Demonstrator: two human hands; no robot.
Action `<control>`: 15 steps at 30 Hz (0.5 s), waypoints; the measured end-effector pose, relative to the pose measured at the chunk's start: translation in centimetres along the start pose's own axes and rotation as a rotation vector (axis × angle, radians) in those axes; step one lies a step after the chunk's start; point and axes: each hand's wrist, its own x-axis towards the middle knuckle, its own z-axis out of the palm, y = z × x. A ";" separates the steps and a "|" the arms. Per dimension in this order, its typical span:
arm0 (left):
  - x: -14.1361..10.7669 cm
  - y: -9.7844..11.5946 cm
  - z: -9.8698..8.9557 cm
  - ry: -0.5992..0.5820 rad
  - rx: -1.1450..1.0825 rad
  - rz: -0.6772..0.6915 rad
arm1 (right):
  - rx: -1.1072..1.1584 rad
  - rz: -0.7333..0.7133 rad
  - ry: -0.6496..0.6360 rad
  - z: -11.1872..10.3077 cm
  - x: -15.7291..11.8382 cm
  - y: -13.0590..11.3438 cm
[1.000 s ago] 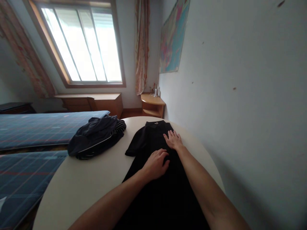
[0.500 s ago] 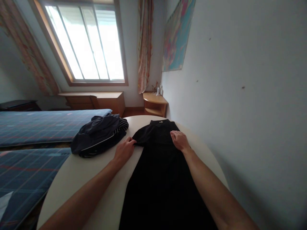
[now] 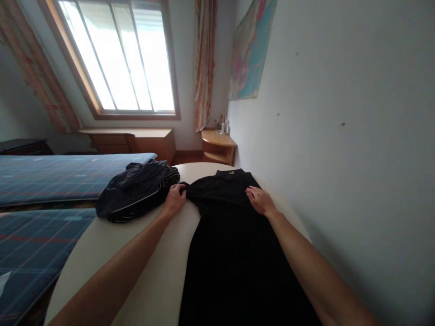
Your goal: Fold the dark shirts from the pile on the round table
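Note:
A black collared shirt [image 3: 234, 253] lies spread over the round cream table [image 3: 159, 267], its collar at the far side and its lower part running out of view at the bottom. My left hand [image 3: 175, 199] pinches the end of the left sleeve and holds it stretched out to the left. Flat on the shirt's right shoulder area rests my right hand [image 3: 260, 199], fingers extended and pointing left. The right sleeve is mostly out of sight around that hand.
A heap of dark clothing [image 3: 136, 190] with white piping and stripes sits at the table's left edge. Beyond it are blue plaid mattresses [image 3: 47, 176]. A wall [image 3: 340, 181] rises close on the right. A corner shelf [image 3: 219, 140] and a desk [image 3: 152, 140] stand at the back.
My left hand has pulled the sleeve farther left and away from me, toward the clothing heap. The shirt has shifted slightly right, and my right hand has moved a little right with it.

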 end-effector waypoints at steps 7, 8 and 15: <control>1.2 0.2 2.8 -0.029 -0.043 -0.132 | -0.105 0.104 -0.088 0.5 0.2 2.0; 1.4 0.4 3.0 -0.032 -0.052 -0.131 | -0.117 0.128 -0.104 0.6 0.4 1.9; 2.4 1.1 3.8 0.044 -0.138 -0.015 | -0.170 0.277 -0.195 -0.6 1.6 -0.8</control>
